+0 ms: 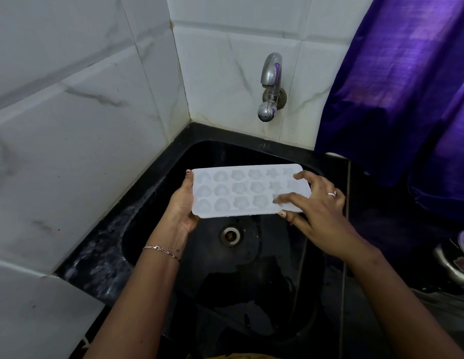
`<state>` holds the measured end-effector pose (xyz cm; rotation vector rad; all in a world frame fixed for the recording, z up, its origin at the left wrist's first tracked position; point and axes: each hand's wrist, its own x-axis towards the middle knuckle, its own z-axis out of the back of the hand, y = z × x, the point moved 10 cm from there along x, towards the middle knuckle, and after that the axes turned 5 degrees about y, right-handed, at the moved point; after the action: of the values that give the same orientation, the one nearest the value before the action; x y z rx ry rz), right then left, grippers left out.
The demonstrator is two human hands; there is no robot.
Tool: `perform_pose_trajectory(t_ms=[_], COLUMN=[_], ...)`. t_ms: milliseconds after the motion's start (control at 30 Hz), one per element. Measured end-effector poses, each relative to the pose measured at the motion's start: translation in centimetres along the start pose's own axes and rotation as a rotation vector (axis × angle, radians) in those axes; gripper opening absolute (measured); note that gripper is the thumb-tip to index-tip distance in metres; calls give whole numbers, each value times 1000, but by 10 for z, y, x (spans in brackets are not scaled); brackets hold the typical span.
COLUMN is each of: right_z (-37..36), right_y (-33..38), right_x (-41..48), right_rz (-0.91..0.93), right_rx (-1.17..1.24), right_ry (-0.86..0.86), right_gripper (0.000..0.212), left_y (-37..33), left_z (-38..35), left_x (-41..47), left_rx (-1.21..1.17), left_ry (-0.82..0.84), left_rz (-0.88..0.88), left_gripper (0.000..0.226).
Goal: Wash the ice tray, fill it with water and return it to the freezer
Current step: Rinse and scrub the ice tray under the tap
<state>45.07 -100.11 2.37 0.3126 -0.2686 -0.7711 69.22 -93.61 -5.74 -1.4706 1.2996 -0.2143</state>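
Observation:
A white ice tray (241,191) with heart, flower and star moulds hangs level over the black sink (254,257), above the drain. My left hand (183,206) grips its left short edge, thumb on the rim. My right hand (316,203) holds the tray's right end: fingers spread over the star moulds, thumb under the front corner. No water is visible in the moulds. A chrome tap (271,86) juts from the tiled wall behind the tray, with no water running from it.
White marble-pattern tiles (83,125) wall the left and back. A purple curtain (407,86) hangs at the right. The round drain (230,235) lies below the tray. A steel vessel (456,257) sits on the dark counter at the right edge.

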Motion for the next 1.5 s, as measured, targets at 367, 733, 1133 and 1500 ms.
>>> perform_pose_trajectory(t_ms=[367,733,1133,1500], right_z=[1,-9,-2,-16], right_y=[5,-1,7,39], right_x=[-1,-1,2,8], right_rz=[15,-4,-32,103], right_rx=[-144,-57,32,-26], right_ry=[-1,87,9,68], right_gripper=[36,24,28,26], left_y=[-2,4,7,1], left_z=[0,0,7,-2], left_x=[-3,-2,-4,-2], left_rx=[27,33,21,38], left_ry=[-38,-69,-108,-82], left_rz=[-23,-3,12,-8], left_gripper=[48,49,48,48])
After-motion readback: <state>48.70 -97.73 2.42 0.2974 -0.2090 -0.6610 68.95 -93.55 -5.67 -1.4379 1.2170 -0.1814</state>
